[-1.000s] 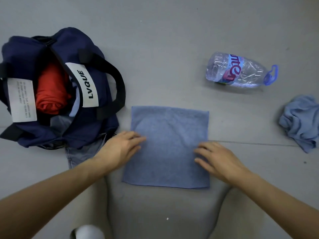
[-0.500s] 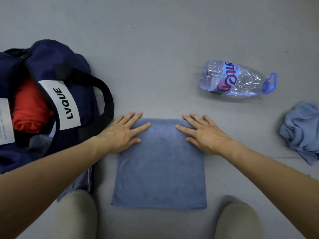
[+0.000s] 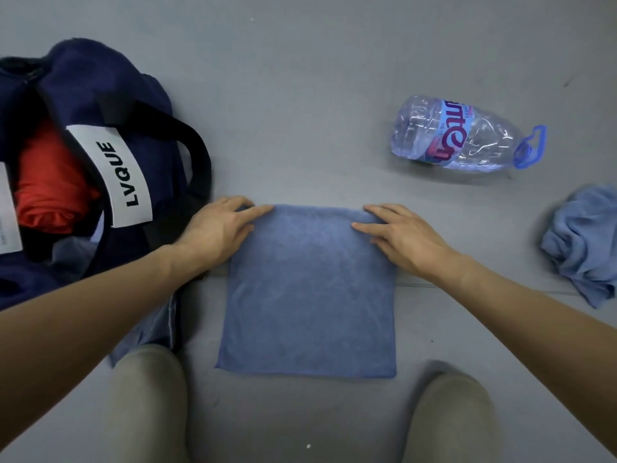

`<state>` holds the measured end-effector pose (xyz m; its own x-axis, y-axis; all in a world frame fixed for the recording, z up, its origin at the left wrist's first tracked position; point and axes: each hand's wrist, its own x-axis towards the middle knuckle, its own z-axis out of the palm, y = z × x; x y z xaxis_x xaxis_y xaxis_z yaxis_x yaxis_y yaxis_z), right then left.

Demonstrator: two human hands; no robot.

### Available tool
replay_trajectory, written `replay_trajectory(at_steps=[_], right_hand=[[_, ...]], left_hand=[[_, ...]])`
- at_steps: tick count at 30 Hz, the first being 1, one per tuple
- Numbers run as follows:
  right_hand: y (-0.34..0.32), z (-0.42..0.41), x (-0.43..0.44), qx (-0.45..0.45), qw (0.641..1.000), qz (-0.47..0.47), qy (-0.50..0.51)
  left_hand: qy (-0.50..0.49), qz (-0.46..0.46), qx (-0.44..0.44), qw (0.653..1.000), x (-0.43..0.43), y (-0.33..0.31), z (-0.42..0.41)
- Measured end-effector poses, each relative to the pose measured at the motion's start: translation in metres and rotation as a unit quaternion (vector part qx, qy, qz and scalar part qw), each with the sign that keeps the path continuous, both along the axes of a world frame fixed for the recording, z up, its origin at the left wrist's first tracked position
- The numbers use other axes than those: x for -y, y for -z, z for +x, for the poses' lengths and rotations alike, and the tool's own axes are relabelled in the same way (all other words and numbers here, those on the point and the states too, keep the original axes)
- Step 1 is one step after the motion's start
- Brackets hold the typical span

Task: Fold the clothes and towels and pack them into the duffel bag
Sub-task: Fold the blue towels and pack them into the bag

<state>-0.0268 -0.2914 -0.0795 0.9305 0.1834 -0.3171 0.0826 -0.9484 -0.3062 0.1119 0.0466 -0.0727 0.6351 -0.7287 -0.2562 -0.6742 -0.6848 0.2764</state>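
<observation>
A blue towel lies flat on the grey floor in front of me, folded to a near square. My left hand grips its far left corner, thumb on top. At the far right corner my right hand pinches the edge with curled fingers. The navy duffel bag stands unzipped at the left, with a folded red garment inside. A crumpled light-blue cloth lies at the right edge.
An empty plastic water bottle lies on its side at the back right. A piece of denim sticks out from under the bag near my left knee. My right knee is at the bottom right.
Both hands slid from the towel's sides up to its far corners and now curl on the far edge. The view moved closer and shifted right.
</observation>
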Motion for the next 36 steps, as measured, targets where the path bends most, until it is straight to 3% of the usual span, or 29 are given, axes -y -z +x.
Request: replay_trajectory(at_steps=[5, 10, 18, 24, 27, 29, 33, 36], right_hand=[[0.0, -0.007, 0.005, 0.025, 0.999, 0.023, 0.025], [0.003, -0.001, 0.007, -0.01, 0.978, 0.125, 0.165], [-0.01, 0.006, 0.01, -0.046, 0.946, 0.165, 0.277], [-0.036, 0.023, 0.017, 0.044, 0.923, 0.186, 0.334], [-0.054, 0.023, 0.018, 0.095, 0.923, 0.202, 0.313], [-0.064, 0.008, 0.017, 0.102, 0.942, 0.174, 0.27], [-0.06, -0.054, 0.011, 0.133, 0.973, 0.103, 0.158], [-0.04, -0.102, 0.002, 0.101, 0.99, 0.052, 0.084]], left_hand=[[-0.086, 0.006, -0.038, 0.996, 0.0, -0.002, 0.008], [-0.143, -0.019, -0.067, 0.987, 0.006, 0.002, 0.011], [-0.131, -0.082, -0.031, 0.988, 0.002, -0.007, 0.002], [-0.204, -0.138, 0.014, 0.969, 0.006, -0.028, 0.012], [-0.205, -0.185, 0.045, 0.96, 0.01, -0.042, 0.006], [-0.182, -0.193, 0.052, 0.963, 0.004, -0.049, -0.009], [-0.111, -0.182, 0.03, 0.977, -0.032, -0.046, -0.056], [-0.067, -0.131, 0.005, 0.989, -0.06, -0.031, -0.089]])
